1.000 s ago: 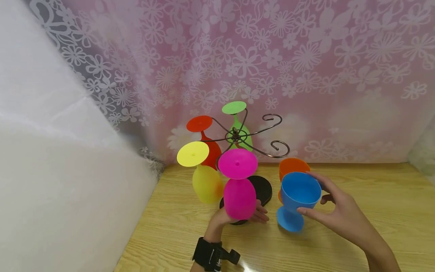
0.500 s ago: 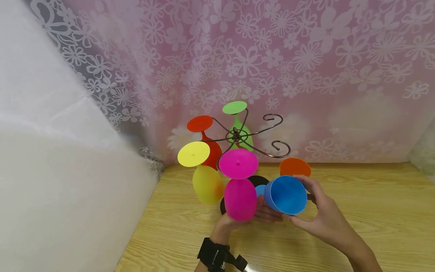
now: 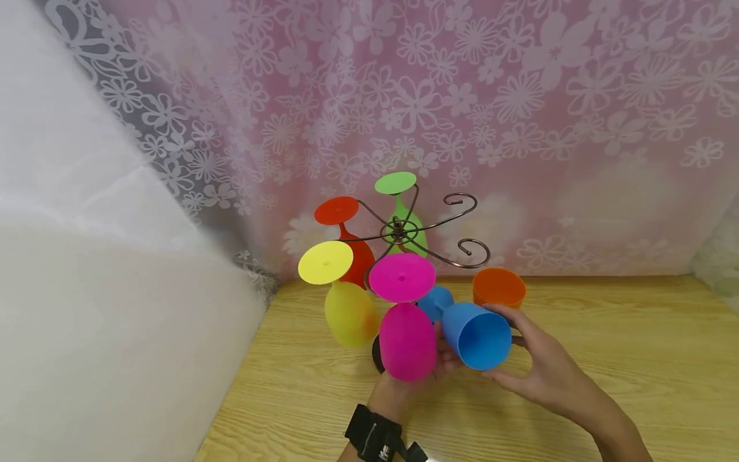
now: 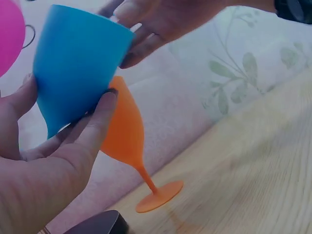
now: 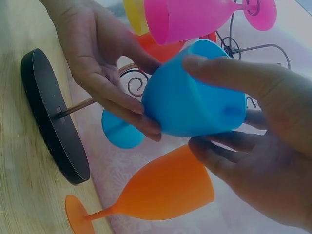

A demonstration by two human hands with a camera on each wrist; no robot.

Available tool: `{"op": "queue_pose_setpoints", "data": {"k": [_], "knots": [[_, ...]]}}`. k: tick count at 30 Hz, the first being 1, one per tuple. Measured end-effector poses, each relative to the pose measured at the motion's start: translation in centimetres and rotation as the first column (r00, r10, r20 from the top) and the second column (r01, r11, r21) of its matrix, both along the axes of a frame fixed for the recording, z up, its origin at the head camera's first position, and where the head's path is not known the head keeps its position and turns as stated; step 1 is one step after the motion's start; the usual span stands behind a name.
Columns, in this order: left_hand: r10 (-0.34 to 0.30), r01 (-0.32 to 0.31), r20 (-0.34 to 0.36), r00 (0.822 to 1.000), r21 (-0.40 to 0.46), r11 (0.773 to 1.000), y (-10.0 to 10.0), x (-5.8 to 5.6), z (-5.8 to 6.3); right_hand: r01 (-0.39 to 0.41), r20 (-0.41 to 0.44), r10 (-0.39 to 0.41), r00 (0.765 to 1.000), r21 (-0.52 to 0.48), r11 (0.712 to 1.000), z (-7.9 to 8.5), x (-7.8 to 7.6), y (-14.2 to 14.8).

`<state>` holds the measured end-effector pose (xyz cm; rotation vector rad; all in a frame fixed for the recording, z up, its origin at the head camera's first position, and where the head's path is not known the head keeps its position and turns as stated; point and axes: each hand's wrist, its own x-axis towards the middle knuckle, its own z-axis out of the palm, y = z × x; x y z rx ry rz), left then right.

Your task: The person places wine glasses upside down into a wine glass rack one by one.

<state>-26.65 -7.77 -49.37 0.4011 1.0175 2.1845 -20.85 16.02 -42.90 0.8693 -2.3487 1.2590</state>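
Note:
A blue goblet [image 3: 476,337] lies tilted on its side in the air, mouth toward me and foot toward the wire rack [image 3: 404,228]. My right hand [image 3: 543,372] grips its bowl from the right. My left hand [image 3: 441,362] holds the bowl from the left, just beneath the hanging pink goblet [image 3: 407,340]. In the left wrist view, thumb and fingers of the left hand [image 4: 44,175] wrap the blue goblet [image 4: 73,68], with the right hand [image 4: 165,19] above. The right wrist view shows both the left hand [image 5: 97,53] and the right hand [image 5: 273,146] on the blue goblet [image 5: 195,102].
Yellow [image 3: 346,311], red [image 3: 358,256] and green [image 3: 410,228] goblets hang upside down from the rack, whose black base [image 3: 378,353] sits on the wooden table [image 3: 635,359]. Two curled arms on the right carry nothing. An orange goblet [image 3: 498,287] stands upright behind the hands. Floral curtain behind.
The blue goblet was upright in the right hand; it is now tipped sideways and moved left toward the rack. The left hand left the rack's base and took hold of its bowl.

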Motion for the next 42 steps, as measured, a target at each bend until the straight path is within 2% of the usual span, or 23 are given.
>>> {"op": "queue_pose_setpoints", "data": {"k": [3,6,11,17,24,27,31,36,42], "knots": [[0.036,-0.038,0.067,0.997,0.032,0.999,-0.1,-0.1,-0.3,0.000,0.047,-0.001,0.999,0.037,0.999,0.0,0.1,0.0],[0.039,-0.047,0.126,0.991,0.064,0.997,-0.2,-0.1,-0.4,-0.004,0.117,-0.003,0.993,0.056,0.998,0.1,0.2,0.1],[0.051,-0.057,0.104,0.993,0.053,0.997,-0.4,-0.3,-0.7,0.005,0.205,-0.020,0.979,0.075,0.997,0.2,0.5,0.4],[0.093,-0.092,0.071,0.993,-0.009,0.996,-0.3,-0.3,-1.2,0.024,0.274,-0.044,0.961,0.075,0.997,0.3,0.7,0.7],[0.099,-0.094,0.080,0.992,-0.058,0.994,0.1,-0.3,-1.4,0.052,0.313,-0.080,0.946,0.099,0.994,0.1,0.3,0.8],[0.090,-0.085,0.058,0.994,-0.080,0.993,0.2,-0.4,-1.4,0.064,0.322,-0.096,0.942,0.110,0.992,0.0,0.2,0.8],[0.059,-0.062,-0.033,0.998,-0.097,0.993,0.3,-0.4,-1.4,0.062,0.341,-0.099,0.935,0.118,0.991,0.0,0.1,0.9],[0.048,-0.059,-0.120,0.992,-0.089,0.994,0.6,-0.3,-1.2,0.050,0.347,-0.094,0.933,0.134,0.990,-0.2,0.1,1.1],[0.075,-0.091,-0.141,0.987,-0.113,0.989,0.9,-0.1,-0.8,0.033,0.372,-0.096,0.923,0.171,0.985,-0.6,0.0,1.3]]}}
